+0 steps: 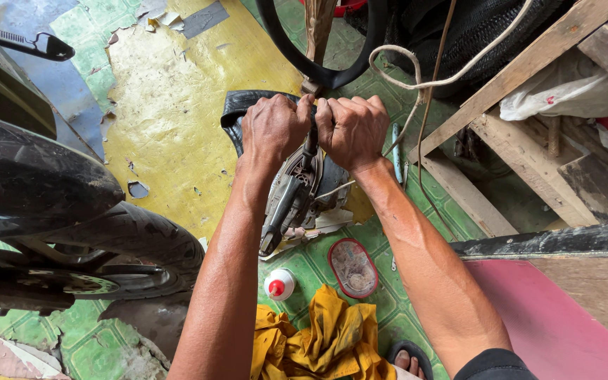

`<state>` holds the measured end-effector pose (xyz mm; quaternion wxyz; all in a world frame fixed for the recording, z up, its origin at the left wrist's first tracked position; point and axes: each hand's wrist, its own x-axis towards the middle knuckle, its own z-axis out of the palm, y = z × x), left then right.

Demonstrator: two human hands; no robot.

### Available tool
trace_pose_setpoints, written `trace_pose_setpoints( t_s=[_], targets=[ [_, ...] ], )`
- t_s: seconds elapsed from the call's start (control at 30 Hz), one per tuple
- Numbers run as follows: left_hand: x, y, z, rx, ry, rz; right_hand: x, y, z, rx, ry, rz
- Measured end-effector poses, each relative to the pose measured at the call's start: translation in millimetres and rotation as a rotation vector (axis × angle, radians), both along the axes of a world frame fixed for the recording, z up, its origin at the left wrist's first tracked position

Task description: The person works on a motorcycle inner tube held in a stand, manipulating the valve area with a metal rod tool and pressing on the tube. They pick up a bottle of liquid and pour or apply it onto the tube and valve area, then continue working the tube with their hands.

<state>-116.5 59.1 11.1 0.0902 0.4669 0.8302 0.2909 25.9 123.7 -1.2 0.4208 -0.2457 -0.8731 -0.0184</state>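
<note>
Head view shows us both hands side by side above the floor (170, 105). Our left hand (274, 127) and right hand (352, 130) each have their fingers clamped tight on a black rubber inner tube (237, 112), pressing it against the top of a dark metal clamp tool (290, 200) that stands on the green and yellow floor. Part of the tube sticks out to the left of our left hand. Below the tool lie a small white bottle with a red cap (279, 284), an oval tin (352, 267) and a yellow rag (325, 341). A motorbike wheel (117, 260) sits at left.
</note>
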Motion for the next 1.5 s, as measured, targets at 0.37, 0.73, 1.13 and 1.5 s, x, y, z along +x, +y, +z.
trace_pose_setpoints(
  t_s=[0.37,0.73,1.13,1.5],
  targets=[
    [1,-1,2,-0.014,-0.015,-0.014,0,1,-2,-0.01,0.003,-0.001],
    [1,0,3,-0.022,-0.019,-0.005,0,0,-2,0.0,0.007,-0.001],
    [1,0,4,0.013,-0.024,-0.046,0,1,1,-0.042,-0.02,-0.028],
    [1,0,2,-0.046,-0.068,-0.068,-1,12,38,-0.424,-0.194,-0.105]
  ],
)
